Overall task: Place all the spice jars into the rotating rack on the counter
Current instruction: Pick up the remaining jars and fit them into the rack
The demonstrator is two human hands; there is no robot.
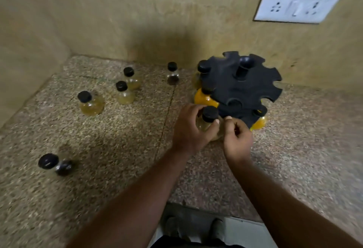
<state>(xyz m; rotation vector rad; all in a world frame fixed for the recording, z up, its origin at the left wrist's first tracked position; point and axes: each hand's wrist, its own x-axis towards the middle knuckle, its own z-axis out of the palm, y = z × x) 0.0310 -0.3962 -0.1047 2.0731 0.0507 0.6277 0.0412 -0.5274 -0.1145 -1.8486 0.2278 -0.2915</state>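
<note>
A black rotating rack with notched slots stands on the counter near the back wall. Jars with black caps sit in it: a pale one at its left, an orange one below that, another orange one at its front right. My left hand grips a pale yellow spice jar right at the rack's front edge. My right hand touches the same jar from the right, fingers curled. Several loose jars stand to the left, and a dark one lying down.
The speckled stone counter meets tan walls at the back and left. A white socket plate is on the back wall, upper right. The counter's front edge runs below my arms, with my feet seen past it.
</note>
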